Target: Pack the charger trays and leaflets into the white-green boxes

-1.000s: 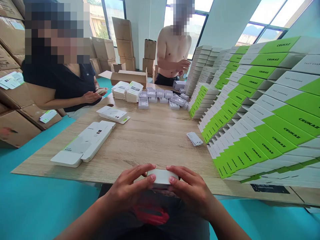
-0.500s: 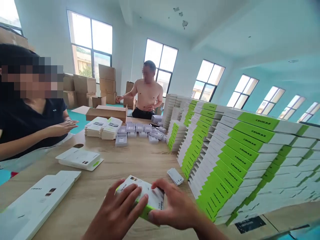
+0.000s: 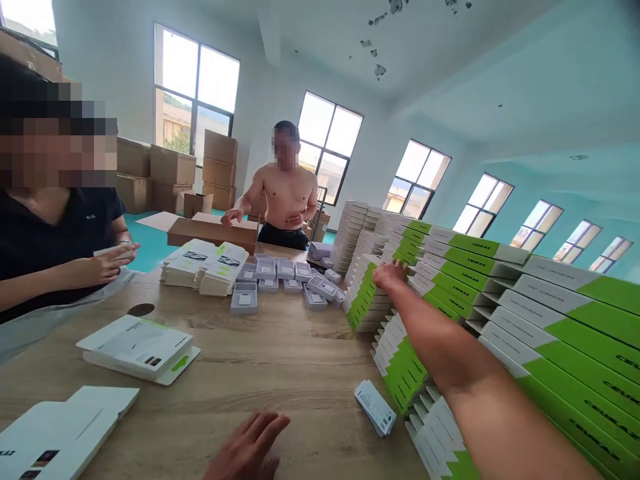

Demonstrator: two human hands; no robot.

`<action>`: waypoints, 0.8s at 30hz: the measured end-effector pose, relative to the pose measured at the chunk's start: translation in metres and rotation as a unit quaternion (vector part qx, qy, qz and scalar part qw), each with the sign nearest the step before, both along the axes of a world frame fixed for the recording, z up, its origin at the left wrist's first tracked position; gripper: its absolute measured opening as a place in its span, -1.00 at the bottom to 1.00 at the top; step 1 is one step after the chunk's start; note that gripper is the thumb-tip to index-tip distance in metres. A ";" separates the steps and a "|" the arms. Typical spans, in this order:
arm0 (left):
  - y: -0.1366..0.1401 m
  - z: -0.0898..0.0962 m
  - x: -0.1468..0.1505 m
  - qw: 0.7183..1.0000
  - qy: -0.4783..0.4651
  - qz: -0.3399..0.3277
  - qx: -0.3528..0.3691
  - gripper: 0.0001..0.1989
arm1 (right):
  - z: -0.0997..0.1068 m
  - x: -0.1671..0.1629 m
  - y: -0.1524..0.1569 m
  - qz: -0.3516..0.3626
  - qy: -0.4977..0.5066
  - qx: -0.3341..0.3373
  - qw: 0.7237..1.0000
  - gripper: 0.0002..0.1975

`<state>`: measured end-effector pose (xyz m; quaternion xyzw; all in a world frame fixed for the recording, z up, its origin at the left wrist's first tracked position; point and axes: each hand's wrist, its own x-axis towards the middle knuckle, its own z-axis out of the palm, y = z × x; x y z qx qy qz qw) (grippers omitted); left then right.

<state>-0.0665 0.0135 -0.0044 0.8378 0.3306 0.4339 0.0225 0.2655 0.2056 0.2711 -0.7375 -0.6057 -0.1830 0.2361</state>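
Note:
My right hand (image 3: 393,275) reaches far forward to the top of a short stack of white and green boxes (image 3: 364,300). Its fingers are curled at the top box's right side and partly hidden. Low in the view, my left hand (image 3: 247,445) is above the wooden table (image 3: 220,407), fingers stretched out and holding nothing. Between my arms lies a small pile of printed white slips (image 3: 376,407). Flat white cartons (image 3: 137,343) lie on the left, with another printed carton (image 3: 60,433) nearer me.
Tall stacks of white and green boxes (image 3: 565,333) wall the right side. Grey trays (image 3: 244,298), piled printed cards (image 3: 223,270) and an open cardboard box (image 3: 213,233) stand farther back. One person (image 3: 60,227) sits at left; another person (image 3: 287,193) stands behind the table.
My right hand has gone from the table front to the short stack with the white and green box. My left hand has let go of that box and dropped lower. The view has shifted slightly.

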 end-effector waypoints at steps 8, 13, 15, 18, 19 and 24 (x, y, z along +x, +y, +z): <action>-0.025 0.023 0.013 0.988 0.059 -0.032 -0.141 -0.80 | -0.185 -0.161 -0.061 0.373 0.026 -0.185 0.909 -0.64; -0.034 0.036 0.009 0.998 -0.032 -0.052 -0.028 -0.83 | -0.265 -0.251 -0.116 0.430 0.110 -0.211 0.871 -0.42; -0.036 0.044 0.005 0.996 -0.066 -0.054 0.013 -0.80 | -0.265 -0.280 -0.105 0.436 0.141 -0.205 0.865 -0.30; -0.035 0.051 -0.004 0.993 -0.113 -0.020 0.037 -0.71 | -0.254 -0.326 -0.076 0.459 0.179 -0.209 0.844 -0.12; -0.033 0.052 -0.007 0.991 -0.126 -0.001 0.037 -0.69 | -0.251 -0.340 -0.067 0.463 0.193 -0.213 0.838 -0.12; -0.019 0.039 -0.012 0.969 -0.232 0.070 -0.038 -0.65 | -0.241 -0.355 -0.037 0.465 0.301 -0.230 0.800 -0.35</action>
